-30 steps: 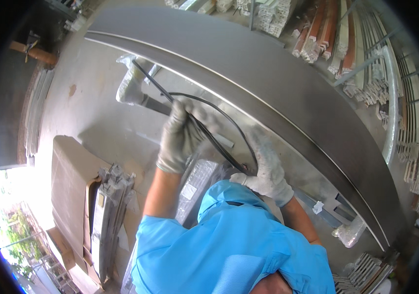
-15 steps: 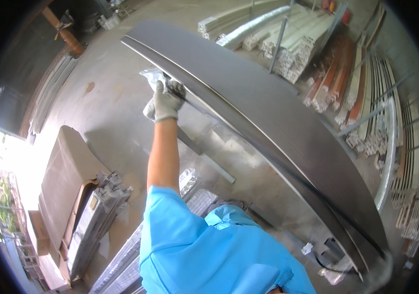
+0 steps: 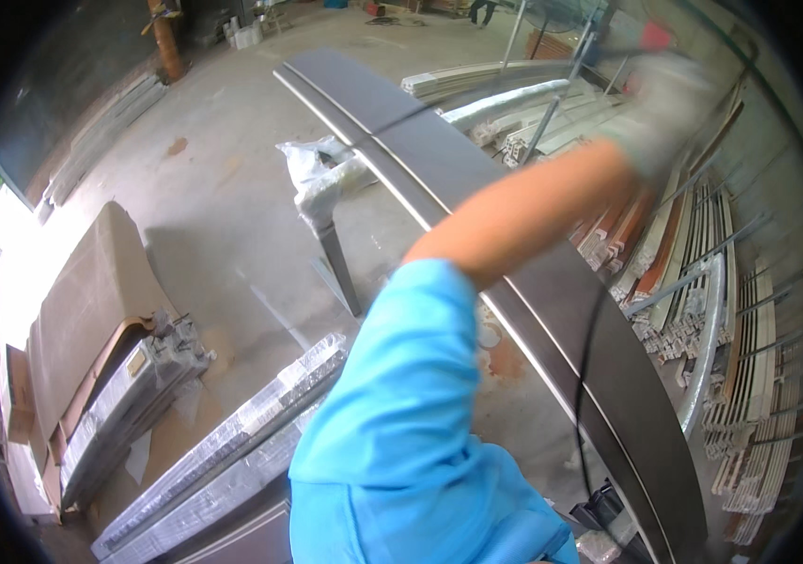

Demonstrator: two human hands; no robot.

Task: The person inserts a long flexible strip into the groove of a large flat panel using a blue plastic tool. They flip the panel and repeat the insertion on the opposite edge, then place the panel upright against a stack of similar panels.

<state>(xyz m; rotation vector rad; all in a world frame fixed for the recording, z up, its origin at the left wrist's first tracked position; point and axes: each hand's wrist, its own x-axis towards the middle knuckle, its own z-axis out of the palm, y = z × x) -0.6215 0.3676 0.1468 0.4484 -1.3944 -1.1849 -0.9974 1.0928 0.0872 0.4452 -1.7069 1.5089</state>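
My left hand (image 3: pixel 666 108), in a pale work glove, is raised to the upper right and smeared by motion. Its fingers cannot be made out. My bare left forearm (image 3: pixel 533 211) crosses above a long dark grey panel (image 3: pixel 552 310) with a pale ridge along it. A thin black cord (image 3: pixel 582 404) loops over the panel, and a blurred dark arc runs above its far part. Whether the hand grips this cord, I cannot tell. Under the panel's far end stands a support (image 3: pixel 326 211) with clear plastic wrapped about its top. My right hand is out of view.
Plastic-wrapped lengths (image 3: pixel 223 451) lie at the lower left, beside a cardboard-covered stack (image 3: pixel 101 291). Racks along the right hold long pale and reddish profiles (image 3: pixel 744 376). A brown post (image 3: pixel 164 42) rises at the back left. A person's legs (image 3: pixel 483 11) show far off.
My left hand has left the panel's near edge by the plastic-wrapped support and swung up and right across the panel. The black cord now loops over the panel. The view has shifted.
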